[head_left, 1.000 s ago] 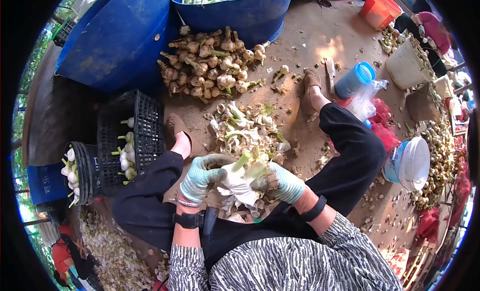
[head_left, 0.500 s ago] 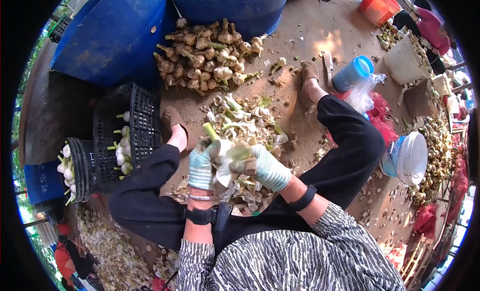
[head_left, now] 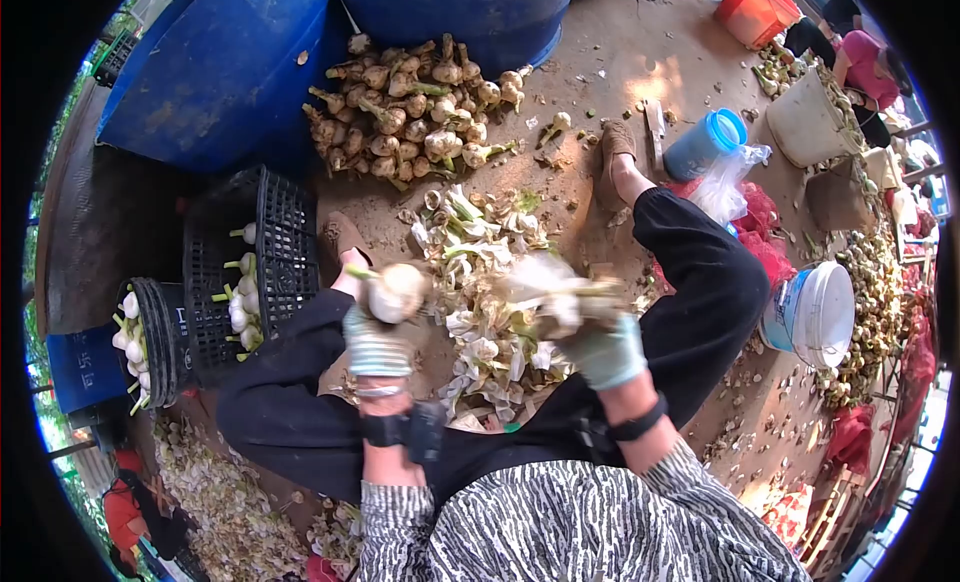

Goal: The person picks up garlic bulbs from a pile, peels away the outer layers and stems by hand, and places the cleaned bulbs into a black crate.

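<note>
My left hand, in a striped glove, grips a pale garlic bulb whose green stem points to the left. Off to the right, my right hand is smeared by motion; loose garlic skins trail from its fingers. The two hands are well apart. Between and below them, a heap of peeled skins and stem scraps covers the ground between my feet. Unpeeled garlic bulbs with cut stems are piled farther off, against the blue tubs.
A black crate and a black bucket at left hold cleaned bulbs. Large blue tubs stand behind. To the right are a blue container, a white-lidded bucket and red netting. Other people sit at the edges.
My hands have separated: the left moved left with the bulb, the right swung right carrying torn skins. Half a second ago both were together at the bulb.
</note>
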The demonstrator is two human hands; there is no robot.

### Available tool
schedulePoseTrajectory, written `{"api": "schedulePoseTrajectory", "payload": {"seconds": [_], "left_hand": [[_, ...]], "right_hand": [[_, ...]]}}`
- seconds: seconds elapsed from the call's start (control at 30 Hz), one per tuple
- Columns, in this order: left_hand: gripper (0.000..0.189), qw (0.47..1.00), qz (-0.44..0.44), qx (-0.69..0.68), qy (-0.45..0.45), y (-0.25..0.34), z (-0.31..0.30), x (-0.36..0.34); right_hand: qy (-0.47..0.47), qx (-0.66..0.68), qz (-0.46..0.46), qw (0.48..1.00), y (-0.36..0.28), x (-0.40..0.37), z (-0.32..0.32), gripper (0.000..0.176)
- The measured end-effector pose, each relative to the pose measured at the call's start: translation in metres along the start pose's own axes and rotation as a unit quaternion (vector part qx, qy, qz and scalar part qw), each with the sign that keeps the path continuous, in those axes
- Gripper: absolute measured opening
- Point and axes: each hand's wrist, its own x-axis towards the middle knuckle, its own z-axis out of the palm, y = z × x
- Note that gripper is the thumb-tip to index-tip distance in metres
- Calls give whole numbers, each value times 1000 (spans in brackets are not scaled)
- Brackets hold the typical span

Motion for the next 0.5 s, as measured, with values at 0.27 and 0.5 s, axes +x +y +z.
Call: {"api": "schedulePoseTrajectory", "payload": {"seconds": [0.27,0.5], "left_hand": [[29,979,119,144,86,-16,17,7],[8,839,240,478,101,-47,40,-4]], "right_hand": [[4,-946,-1,324,12,26,0,28],[-26,-715,-132,686,42,51,7,23]]}}
